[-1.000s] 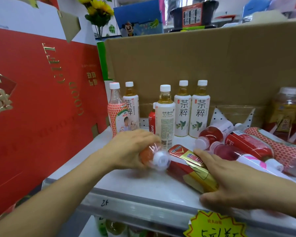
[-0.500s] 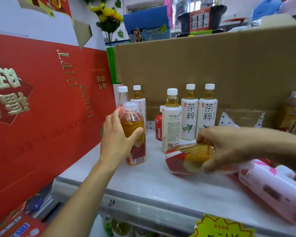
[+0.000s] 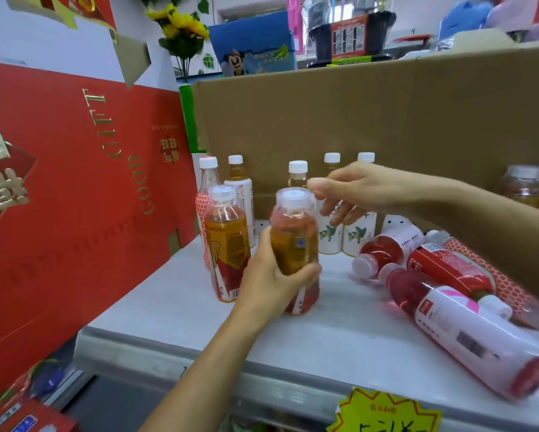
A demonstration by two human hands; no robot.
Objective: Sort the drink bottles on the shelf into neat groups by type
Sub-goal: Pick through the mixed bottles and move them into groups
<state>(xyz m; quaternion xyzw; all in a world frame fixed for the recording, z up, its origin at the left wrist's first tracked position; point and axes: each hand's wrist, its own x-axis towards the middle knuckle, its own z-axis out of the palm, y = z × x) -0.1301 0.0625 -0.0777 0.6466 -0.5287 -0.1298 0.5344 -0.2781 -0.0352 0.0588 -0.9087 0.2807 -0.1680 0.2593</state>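
While the left hand (image 3: 271,285) closes its grip around the lower half of an upright amber tea bottle (image 3: 294,244), fingers and thumb curled round it, that bottle sits at the near middle of a pale shelf (image 3: 184,307). Blur hides whether its base touches the surface. Just to its left, close but apart, a matching bottle (image 3: 227,244) stands upright on the shelf, with the same amber drink, red label and clear cap.

The right hand (image 3: 352,190) hovers just right of the held bottle's cap. Its grip is loose and holds nothing, fingers curled slackly downward; whether a fingertip touches the cap cannot be told.

Along the far edge, against a cardboard wall (image 3: 355,120), stand white-labelled tea bottles (image 3: 329,241) with white caps, partly hidden by the hands. At the far left of that row is a honeycomb-patterned bottle (image 3: 201,202) in red and white.

To the right, red drink bottles lie on their sides in a loose heap. Among them are a small red bottle (image 3: 383,247) and, nearest, a large pink-labelled bottle (image 3: 467,332).

A big red gift box (image 3: 75,198) with gold lettering fills the left side. A yellow price tag (image 3: 383,413) hangs at the shelf's near edge.
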